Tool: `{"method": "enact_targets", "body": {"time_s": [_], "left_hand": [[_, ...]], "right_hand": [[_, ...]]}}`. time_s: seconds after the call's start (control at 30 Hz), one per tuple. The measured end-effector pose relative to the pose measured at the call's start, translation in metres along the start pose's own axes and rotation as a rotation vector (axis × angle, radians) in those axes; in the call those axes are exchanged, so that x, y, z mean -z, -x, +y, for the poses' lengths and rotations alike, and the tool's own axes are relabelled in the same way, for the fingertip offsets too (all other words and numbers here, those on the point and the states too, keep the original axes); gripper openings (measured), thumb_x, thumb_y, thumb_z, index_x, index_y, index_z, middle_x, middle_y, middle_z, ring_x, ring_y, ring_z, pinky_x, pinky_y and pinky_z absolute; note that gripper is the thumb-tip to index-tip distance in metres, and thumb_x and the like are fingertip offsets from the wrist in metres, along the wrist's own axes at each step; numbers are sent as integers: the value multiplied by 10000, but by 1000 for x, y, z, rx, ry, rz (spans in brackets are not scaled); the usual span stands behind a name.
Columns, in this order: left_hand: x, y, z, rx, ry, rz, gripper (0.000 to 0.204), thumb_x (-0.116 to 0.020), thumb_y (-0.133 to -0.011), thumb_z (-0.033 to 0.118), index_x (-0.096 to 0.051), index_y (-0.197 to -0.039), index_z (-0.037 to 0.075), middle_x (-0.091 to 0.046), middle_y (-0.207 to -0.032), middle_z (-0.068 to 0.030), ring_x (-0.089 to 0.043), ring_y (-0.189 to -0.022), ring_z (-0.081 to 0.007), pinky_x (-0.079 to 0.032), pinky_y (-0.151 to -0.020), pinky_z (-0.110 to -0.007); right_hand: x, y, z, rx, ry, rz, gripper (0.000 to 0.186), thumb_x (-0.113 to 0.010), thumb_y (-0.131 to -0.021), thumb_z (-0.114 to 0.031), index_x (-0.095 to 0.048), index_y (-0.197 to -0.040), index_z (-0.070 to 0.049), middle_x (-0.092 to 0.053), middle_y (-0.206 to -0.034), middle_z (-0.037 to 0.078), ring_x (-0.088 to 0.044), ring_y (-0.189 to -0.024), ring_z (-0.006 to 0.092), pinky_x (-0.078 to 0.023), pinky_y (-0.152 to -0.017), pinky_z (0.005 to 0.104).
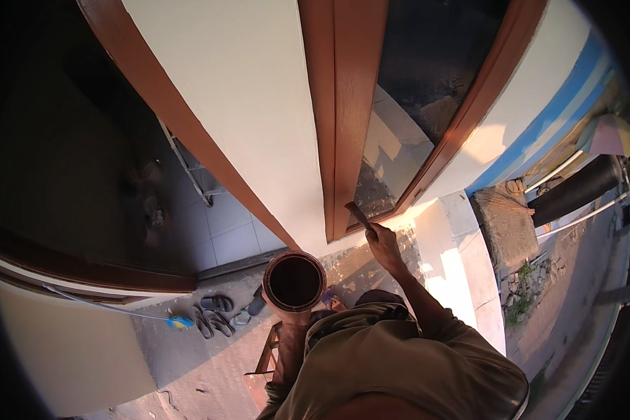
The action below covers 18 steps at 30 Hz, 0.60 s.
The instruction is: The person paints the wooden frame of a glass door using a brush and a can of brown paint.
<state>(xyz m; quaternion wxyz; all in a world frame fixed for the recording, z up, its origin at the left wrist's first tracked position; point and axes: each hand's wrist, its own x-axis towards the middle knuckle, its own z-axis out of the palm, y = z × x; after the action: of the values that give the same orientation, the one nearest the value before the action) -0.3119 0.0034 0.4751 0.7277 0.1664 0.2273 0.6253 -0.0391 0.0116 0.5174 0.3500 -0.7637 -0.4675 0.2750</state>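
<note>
My left hand [292, 315] is wrapped round an open paint can [323, 285], held upright at waist height. Its inside looks dark brown, and brown paint coats the rim. My right hand [383, 246] grips a paintbrush [359, 215] by its handle. The brush's tip is at the lower part of a brown window frame [346, 133]; whether it touches the wood I cannot tell for certain. Dark glass [434, 63] fills the frame and reflects the ground outside.
A cream wall [238, 91] separates the window from a brown-framed doorway [168, 91]. Inside stands a ladder [192, 168] on white tiles. Sandals [217, 322] lie by the threshold, and a small wooden stool [266, 350] is near my left arm. A black pipe [581, 189] is at right.
</note>
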Motion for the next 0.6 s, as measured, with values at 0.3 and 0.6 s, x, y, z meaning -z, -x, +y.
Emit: {"method": "enact_targets", "body": {"time_s": [0.3, 0.6], "left_hand": [[-24, 4, 7, -112, -366, -14, 556, -431, -979, 416, -559, -1400, 76, -642, -1351, -122, -645, -1215, -293, -561, -1013, -448], [-59, 6, 8, 59, 216, 1, 673, -816, -757, -28, -529, -1360, 60, -691, -1181, -132, -697, -1079, -287, -631, -822, -432]], "right_hand": [[168, 22, -224, 556, -265, 368, 372, -562, -1021, -66, -602, -1381, 17, -502, -741, 24, -436, -669, 73, -415, -609, 249], [67, 2, -77, 375, -4, 254, 289, -593, -981, -90, -647, -1227, 52, -662, -896, 272, -660, -734, 320, -521, -691, 390]]}}
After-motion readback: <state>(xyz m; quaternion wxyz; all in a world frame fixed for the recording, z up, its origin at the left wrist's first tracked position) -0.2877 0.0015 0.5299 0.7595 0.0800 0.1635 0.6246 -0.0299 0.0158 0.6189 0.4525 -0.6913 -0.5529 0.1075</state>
